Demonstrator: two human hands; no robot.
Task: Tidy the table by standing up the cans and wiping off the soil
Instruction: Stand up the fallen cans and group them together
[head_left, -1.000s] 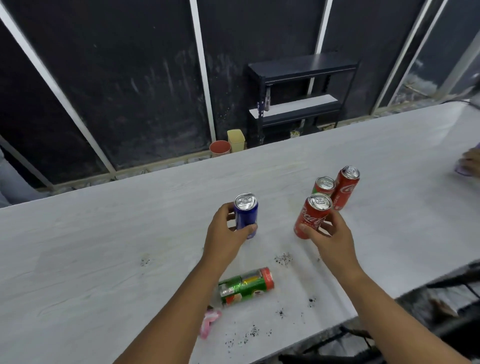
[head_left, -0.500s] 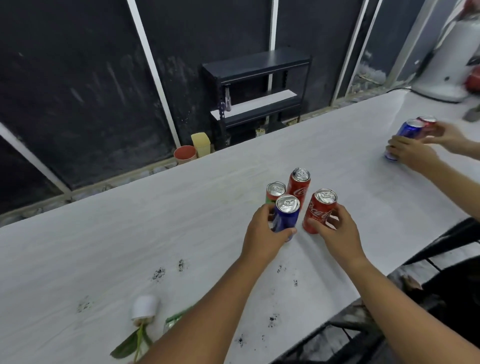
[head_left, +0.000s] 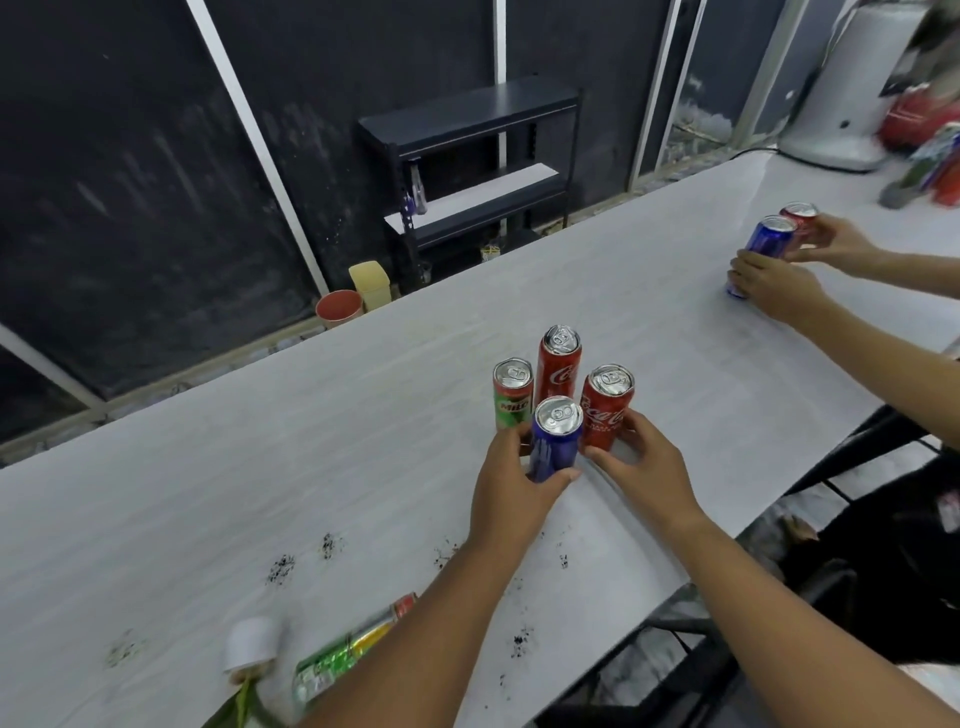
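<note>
Several cans stand upright in a cluster mid-table: a green Milo can (head_left: 511, 394), a far red cola can (head_left: 558, 361), a near red cola can (head_left: 605, 405) and a blue can (head_left: 553, 436). My left hand (head_left: 511, 493) grips the blue can, which rests on the table. My right hand (head_left: 647, 475) touches the base of the near red cola can. A green can (head_left: 345, 654) lies on its side near the front edge, partly hidden by my left forearm. Dark soil specks (head_left: 283, 567) dot the white table (head_left: 208, 467).
A white flower (head_left: 252, 644) with a green stem lies beside the fallen can. At the right, another person's hands (head_left: 774, 283) hold a blue can (head_left: 766, 244) and a red can. A white appliance (head_left: 852, 88) stands at the far right. The table's front edge is close.
My left hand carried the blue can rightwards and set it against the cluster. My right hand stayed on the near red cola can. The view swung right, bringing the other person's hands in.
</note>
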